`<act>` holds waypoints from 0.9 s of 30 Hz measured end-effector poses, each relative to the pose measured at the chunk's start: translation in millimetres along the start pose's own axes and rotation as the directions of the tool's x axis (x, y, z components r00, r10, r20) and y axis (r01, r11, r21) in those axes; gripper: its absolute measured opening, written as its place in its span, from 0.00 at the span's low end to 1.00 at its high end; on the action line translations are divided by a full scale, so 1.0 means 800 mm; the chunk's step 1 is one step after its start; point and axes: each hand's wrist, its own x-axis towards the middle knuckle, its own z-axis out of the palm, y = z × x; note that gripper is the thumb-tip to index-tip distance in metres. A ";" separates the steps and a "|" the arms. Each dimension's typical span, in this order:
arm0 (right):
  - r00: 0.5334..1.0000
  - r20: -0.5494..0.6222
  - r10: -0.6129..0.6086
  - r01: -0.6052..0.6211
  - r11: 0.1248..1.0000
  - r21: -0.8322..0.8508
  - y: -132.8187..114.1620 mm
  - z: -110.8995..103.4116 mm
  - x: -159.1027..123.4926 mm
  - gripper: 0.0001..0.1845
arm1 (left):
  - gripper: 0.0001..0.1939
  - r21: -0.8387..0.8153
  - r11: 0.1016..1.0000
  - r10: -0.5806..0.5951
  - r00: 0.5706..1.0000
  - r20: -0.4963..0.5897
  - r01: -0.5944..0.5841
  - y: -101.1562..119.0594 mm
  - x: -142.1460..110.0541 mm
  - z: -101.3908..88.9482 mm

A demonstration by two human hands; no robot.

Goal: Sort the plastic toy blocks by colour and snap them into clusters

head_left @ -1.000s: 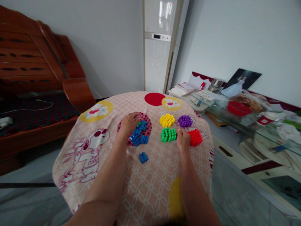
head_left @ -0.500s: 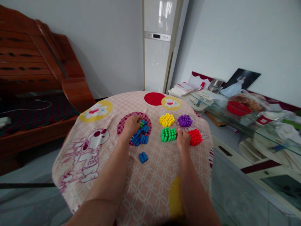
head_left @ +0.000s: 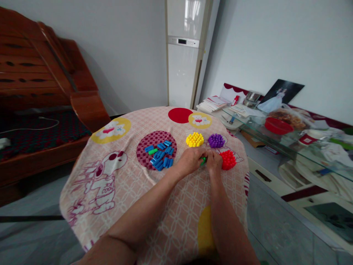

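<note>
My left hand (head_left: 192,159) is closed, fingers bent over a group of small green plastic pieces (head_left: 203,161), most of which it hides. Against its fingertips rests my right hand (head_left: 214,162), also closed; what its fingers pinch is hidden. Just right of it stands a cluster of red knobbed pieces (head_left: 228,160). Behind the hands are a yellow cluster (head_left: 194,140) and a purple cluster (head_left: 216,140). Several blue plastic pieces (head_left: 158,158) lie scattered to the left, with a single green piece (head_left: 152,151) among them.
A patterned cloth (head_left: 110,173) covers the round table. On the right is a glass-shelved cabinet (head_left: 278,136) holding papers, a red bowl (head_left: 278,126) and bags. A wooden bench (head_left: 88,106) stands to the left, and a tall white appliance (head_left: 182,70) is behind the table.
My left hand has moved right, from the blue pieces to the green cluster beside my right hand. A green piece now lies exposed among the blue ones. The near blue pair is out of sight.
</note>
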 end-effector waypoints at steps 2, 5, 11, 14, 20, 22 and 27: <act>1.000 0.005 -0.005 0.005 1.000 0.008 0.002 0.000 0.000 0.25 | 0.12 0.033 0.999 0.007 1.000 0.024 -0.008 0.001 0.001 0.018; 1.000 0.005 -0.007 0.006 0.999 0.040 0.002 0.000 -0.002 0.24 | 0.14 0.054 0.998 0.017 1.000 0.004 -0.018 -0.004 0.000 0.037; 1.000 -0.011 -0.003 0.004 0.998 0.069 -0.004 -0.003 -0.004 0.24 | 0.13 0.106 0.994 -0.001 0.999 0.037 -0.003 -0.005 -0.002 0.049; 1.000 0.003 0.014 -0.014 0.999 0.041 -0.006 -0.003 -0.003 0.25 | 0.11 0.110 0.994 -0.013 0.999 0.029 0.010 0.001 -0.001 0.042; 1.000 -0.001 0.022 -0.022 0.996 0.083 -0.004 -0.001 -0.003 0.26 | 0.07 0.143 0.976 -0.153 0.986 -0.068 0.162 -0.028 -0.003 -0.025; 1.000 0.003 0.024 -0.024 0.996 0.090 -0.004 0.000 -0.003 0.25 | 0.08 0.202 0.940 -0.262 0.961 -0.083 0.274 -0.056 -0.011 -0.056; 0.999 0.010 0.035 -0.035 0.998 0.059 -0.003 0.000 -0.002 0.25 | 0.17 0.421 0.769 -0.503 0.862 -0.065 0.481 -0.137 -0.052 -0.110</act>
